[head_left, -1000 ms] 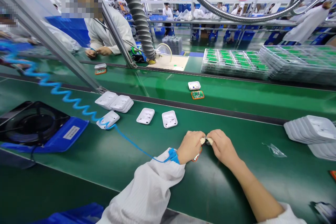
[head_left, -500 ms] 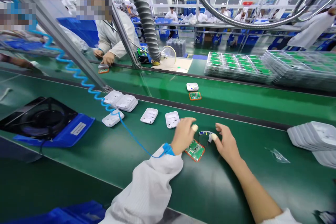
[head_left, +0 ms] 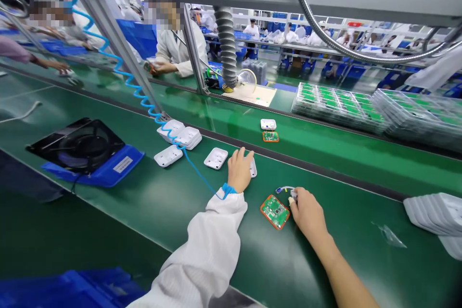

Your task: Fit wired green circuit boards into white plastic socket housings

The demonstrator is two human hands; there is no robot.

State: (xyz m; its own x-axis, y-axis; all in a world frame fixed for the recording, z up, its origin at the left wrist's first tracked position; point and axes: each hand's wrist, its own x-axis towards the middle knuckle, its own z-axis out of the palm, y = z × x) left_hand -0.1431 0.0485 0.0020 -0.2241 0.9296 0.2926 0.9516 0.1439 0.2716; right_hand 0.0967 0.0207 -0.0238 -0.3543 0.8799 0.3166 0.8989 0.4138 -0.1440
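Left hand (head_left: pixel 239 171) moved to white casing (head_left: pixel 253 169), green bench (head_left: pixel 339 211), workers (head_left: pixel 165 47) beyond

The board (head_left: pixel 275 212) is green, its rim (head_left: pixel 279 228) orange. The wire (head_left: pixel 288 187) is white, its plug (head_left: pixel 278 190) blue. The shells (head_left: pixel 215 158) are plain white, the tabletop (head_left: pixel 173 197) dark green. The fan (head_left: pixel 88 145) is black, its base (head_left: pixel 108 179) blue, the cord (head_left: pixel 119 68) bright blue, the sleeve (head_left: pixel 216 231) white.

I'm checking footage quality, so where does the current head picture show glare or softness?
Head view: pale sheen on the green bench, left of the left hand; head view: stacked white covers at the right edge look soft; head view: circuit board looks clearer, its fine markings too small to read.
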